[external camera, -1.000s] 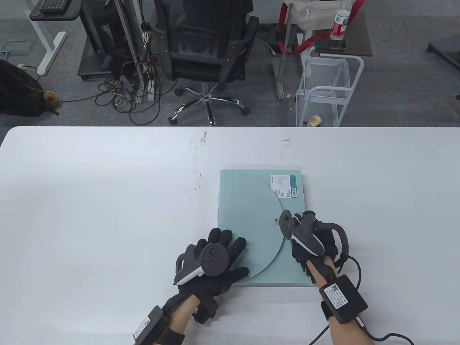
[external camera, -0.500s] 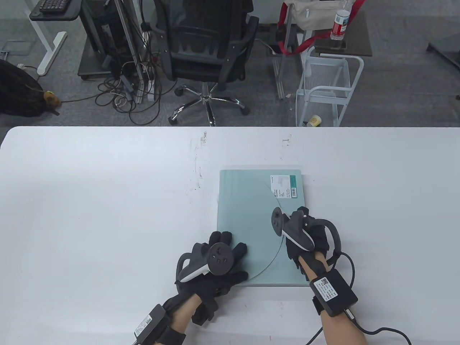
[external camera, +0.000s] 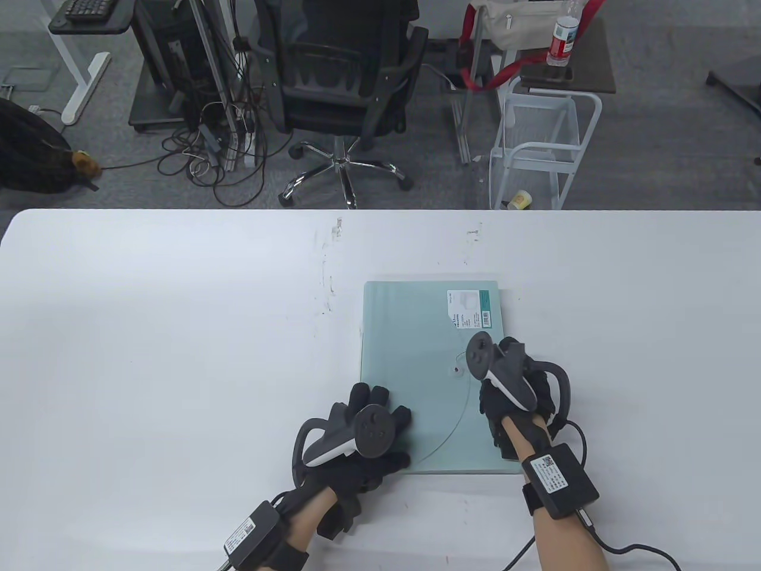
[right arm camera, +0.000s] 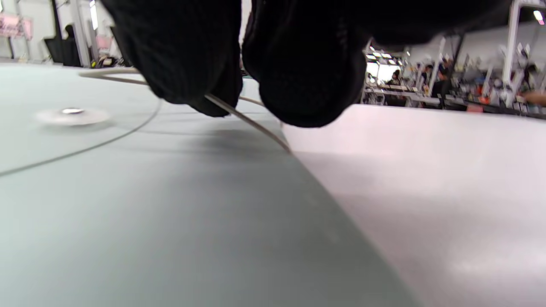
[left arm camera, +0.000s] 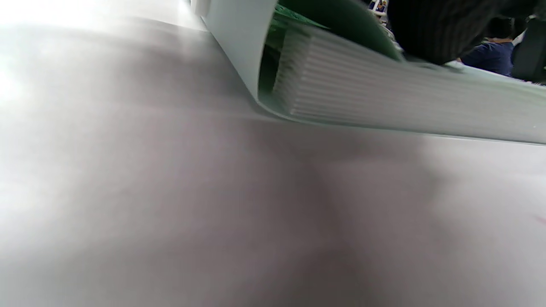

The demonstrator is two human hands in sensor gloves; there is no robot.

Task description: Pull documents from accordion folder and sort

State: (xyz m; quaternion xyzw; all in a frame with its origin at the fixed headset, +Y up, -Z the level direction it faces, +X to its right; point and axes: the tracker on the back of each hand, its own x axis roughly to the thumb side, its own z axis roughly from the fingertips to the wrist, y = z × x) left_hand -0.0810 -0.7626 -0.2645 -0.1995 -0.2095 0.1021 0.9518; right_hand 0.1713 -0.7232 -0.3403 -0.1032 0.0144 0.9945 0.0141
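Note:
A pale green accordion folder (external camera: 416,333) lies flat and closed on the white table (external camera: 178,327), with a white label (external camera: 469,308) at its far right. My left hand (external camera: 374,407) rests flat on its near left corner, fingers spread. The left wrist view shows that corner's pleated pockets (left arm camera: 362,98) under a curved flap. My right hand (external camera: 508,372) is over the folder's right side, beside the round closure button (external camera: 456,370). In the right wrist view its fingertips (right arm camera: 298,64) pinch a thin closure cord (right arm camera: 247,121) that runs to the folder's right edge; the button (right arm camera: 71,111) lies to the left.
An office chair (external camera: 342,77) and a white wire cart (external camera: 541,148) stand on the floor beyond the table's far edge. Scuff marks (external camera: 327,279) dot the table just left of the folder.
My right hand swung left over the button, then back right and slightly away from me, holding the cord. My left hand shifted slightly right on the folder's corner. The folder has not moved.

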